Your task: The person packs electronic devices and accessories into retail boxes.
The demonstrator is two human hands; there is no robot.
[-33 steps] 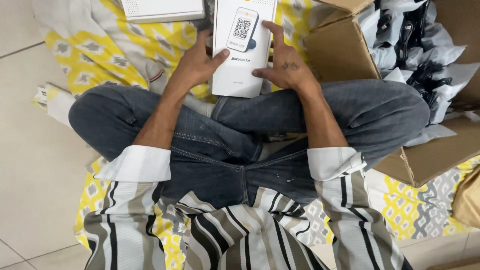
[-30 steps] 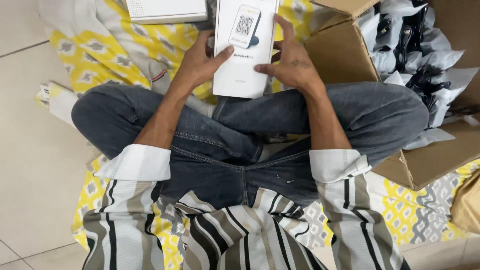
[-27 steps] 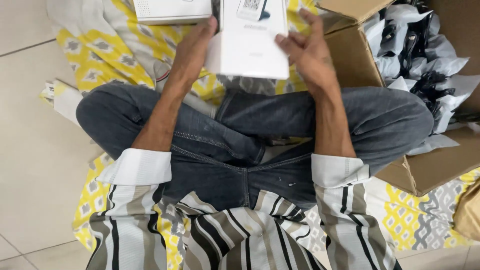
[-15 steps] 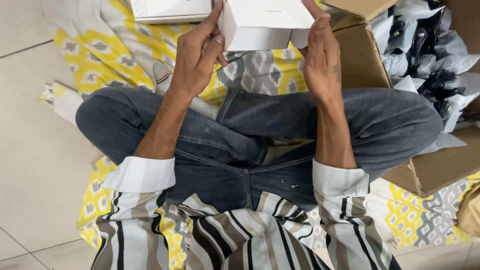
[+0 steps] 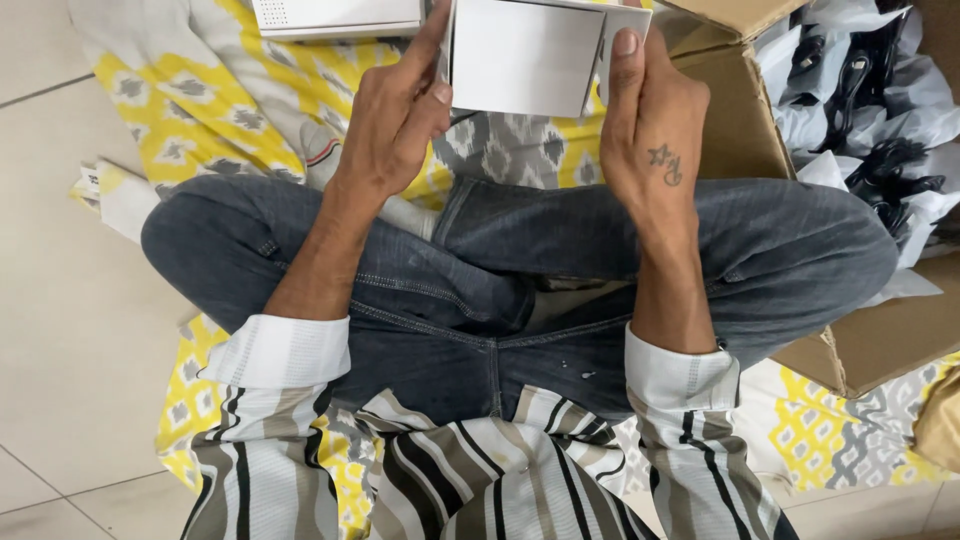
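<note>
White carton, top centre of frame, is pinched between your left hand and right hand above your crossed legs. Its right-side flap looks loose; tilting the carton could spill its contents onto the patterned cloth.

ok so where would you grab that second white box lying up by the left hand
Take the white box on the cloth by its two long edges, coming down from above. It lies flat with its broad face up, its near edge bare, and the left hand is nearest. The far edge is out of frame.
</note>
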